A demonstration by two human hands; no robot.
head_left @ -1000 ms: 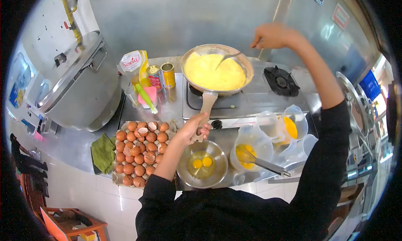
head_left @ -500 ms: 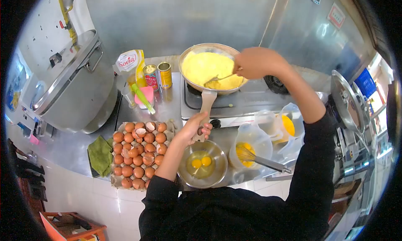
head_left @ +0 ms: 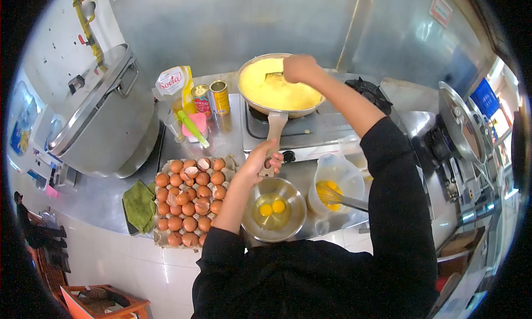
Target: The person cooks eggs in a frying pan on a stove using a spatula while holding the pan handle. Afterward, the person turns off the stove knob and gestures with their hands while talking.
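Observation:
My left hand [head_left: 260,161] is wrapped round the beige handle of a frying pan [head_left: 280,107] on the gas stove. Yellow egg mixture [head_left: 257,78] covers the pan's inside. Over the pan's far right side, my right hand [head_left: 302,68] grips a metal utensil, seemingly a fork [head_left: 274,74], with its head in the mixture; the fingers hide its handle. Just below my left hand stands a steel bowl [head_left: 300,219] holding two raw yolks and egg white. A clear plastic jug [head_left: 344,175] to its right contains more yolks and a whisk [head_left: 352,202].
An egg tray [head_left: 159,238] with whole eggs and broken shells lies left of the bowl, beside a green cloth [head_left: 138,207]. Two cans [head_left: 220,97], a Sovia pouch [head_left: 173,85] and a large pot [head_left: 105,114] stand farther left. A second burner [head_left: 368,94] is behind my right forearm.
My right hand has moved left and away from me across the pan, carrying the utensil from the near side to the far side. My left hand keeps its hold on the handle.

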